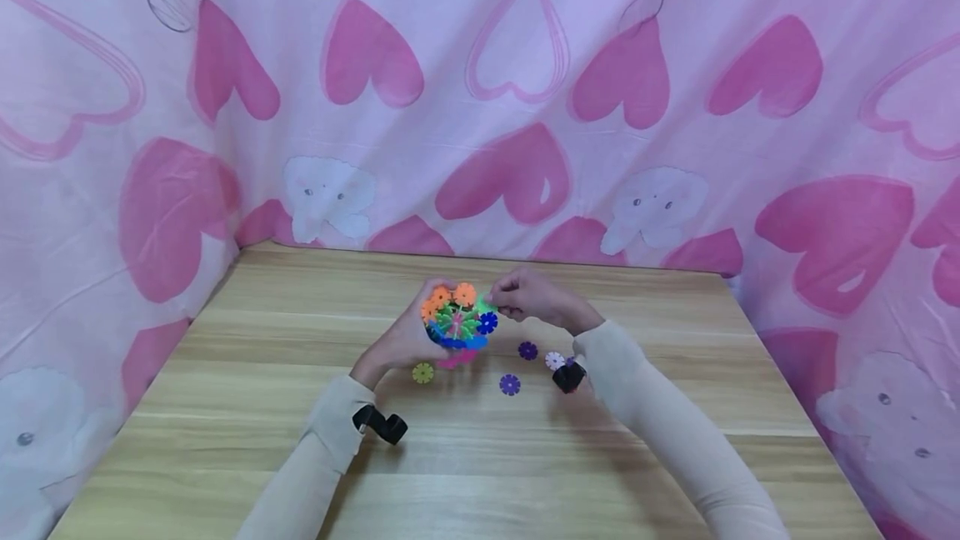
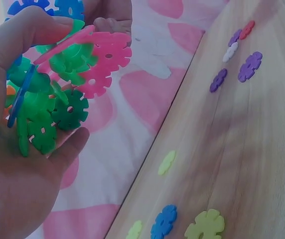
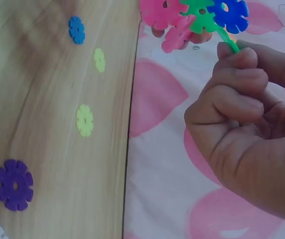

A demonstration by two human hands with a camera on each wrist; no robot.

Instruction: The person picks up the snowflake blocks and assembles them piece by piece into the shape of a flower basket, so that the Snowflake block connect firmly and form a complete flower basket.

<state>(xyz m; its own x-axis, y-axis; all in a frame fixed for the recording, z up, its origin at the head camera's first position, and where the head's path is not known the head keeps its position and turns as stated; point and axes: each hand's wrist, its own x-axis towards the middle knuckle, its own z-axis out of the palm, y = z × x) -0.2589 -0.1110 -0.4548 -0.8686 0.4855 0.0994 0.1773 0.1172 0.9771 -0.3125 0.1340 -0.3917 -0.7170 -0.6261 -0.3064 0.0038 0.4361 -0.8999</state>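
A cluster of interlocked snowflake discs [image 1: 456,322] is being held up above the middle of the tabletop [image 1: 247,390], clear of the wood. It is showing orange discs on top, green ones in the core, blue along the lower side and a pink one underneath. The left hand [image 1: 401,342] is cupping the cluster from the left and from below; in the left wrist view its thumb and fingers [image 2: 43,27] are curling round the green and pink discs, so this grip is clamped on the cluster. The right hand [image 1: 528,298] is meeting the cluster at its right edge. In the right wrist view its fingers [image 3: 232,84] are curling tightly and pinching a thin green disc [image 3: 227,40] seen edge-on, which is touching the cluster's green piece; that grip is clamped on the disc.

Loose pieces are lying flat on the tabletop nearby: a yellow-green disc [image 1: 423,372] just below the left hand, two purple discs [image 1: 510,384] to the right of it, and a white disc [image 1: 554,360] beside the right wrist. A black wrist camera [image 1: 381,424] is sitting on the left sleeve, another on the right. A pink cloth with hearts and elephants [image 1: 525,107] is hanging behind and around the tabletop.
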